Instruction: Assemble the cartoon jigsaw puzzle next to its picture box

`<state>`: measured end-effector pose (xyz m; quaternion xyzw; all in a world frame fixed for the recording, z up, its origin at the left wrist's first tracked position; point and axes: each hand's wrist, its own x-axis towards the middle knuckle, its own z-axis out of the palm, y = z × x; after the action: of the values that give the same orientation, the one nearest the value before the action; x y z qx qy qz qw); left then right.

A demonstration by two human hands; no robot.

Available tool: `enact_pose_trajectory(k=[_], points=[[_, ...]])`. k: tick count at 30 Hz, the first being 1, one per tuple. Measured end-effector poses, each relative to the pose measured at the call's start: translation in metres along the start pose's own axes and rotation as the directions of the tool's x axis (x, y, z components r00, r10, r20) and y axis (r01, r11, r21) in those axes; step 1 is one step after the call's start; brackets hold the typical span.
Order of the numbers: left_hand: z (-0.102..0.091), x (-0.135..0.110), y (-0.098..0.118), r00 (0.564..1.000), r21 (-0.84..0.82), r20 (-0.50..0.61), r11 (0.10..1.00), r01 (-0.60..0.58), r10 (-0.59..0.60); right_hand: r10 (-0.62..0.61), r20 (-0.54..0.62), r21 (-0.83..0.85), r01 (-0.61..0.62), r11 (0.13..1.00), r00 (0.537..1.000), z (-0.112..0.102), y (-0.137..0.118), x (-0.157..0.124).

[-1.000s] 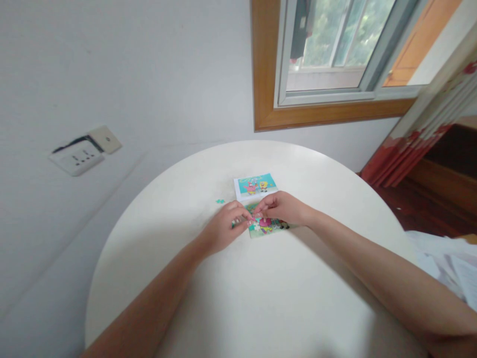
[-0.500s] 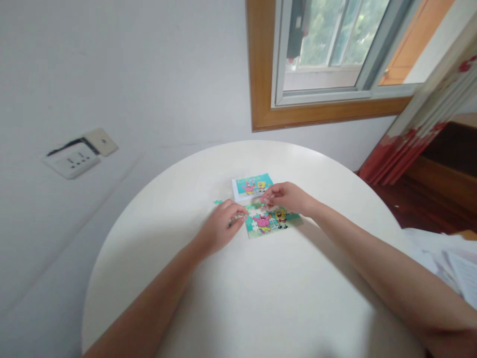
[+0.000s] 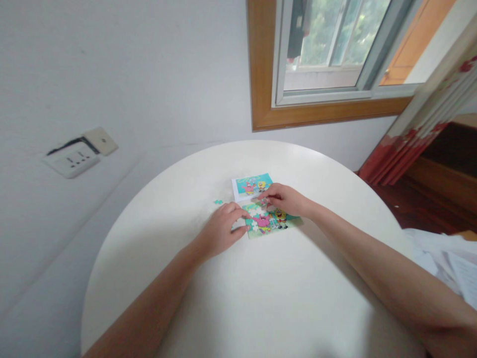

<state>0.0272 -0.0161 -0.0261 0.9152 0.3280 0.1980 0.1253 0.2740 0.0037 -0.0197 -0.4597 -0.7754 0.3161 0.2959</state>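
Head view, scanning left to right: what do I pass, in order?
wall socket → left hand → right hand → curtain. Left out because they overlap the hands: puzzle, picture card, loose piece.

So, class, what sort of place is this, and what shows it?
Likely a room in a home: a round white table by a wood-framed window, a patterned curtain, and a cartoon jigsaw on the table.

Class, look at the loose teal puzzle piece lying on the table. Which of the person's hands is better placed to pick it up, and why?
Probably the left hand: the loose teal piece lies just beyond it, while the right hand sits across the puzzle, at its far edge.
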Motion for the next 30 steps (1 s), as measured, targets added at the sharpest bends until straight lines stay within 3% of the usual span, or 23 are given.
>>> enact_pose_trajectory(k=[7,19,30], points=[[0.0001,-0.0002,-0.0001,1.000,-0.003,0.012,1.000,-0.004,0.004,0.059,0.057,0.099,-0.064,0.993,0.997,-0.0002,0.0012,0.0002],[0.0004,-0.0004,-0.0006,1.000,-0.002,0.018,1.000,-0.006,0.006,0.030,0.050,-0.034,-0.029,0.999,0.998,0.0043,-0.0028,0.0027],[0.0012,-0.0003,-0.0018,1.000,-0.009,0.020,1.000,-0.007,0.007,0.031,0.035,0.001,-0.031,1.000,0.999,0.0044,0.0002,0.0028]])
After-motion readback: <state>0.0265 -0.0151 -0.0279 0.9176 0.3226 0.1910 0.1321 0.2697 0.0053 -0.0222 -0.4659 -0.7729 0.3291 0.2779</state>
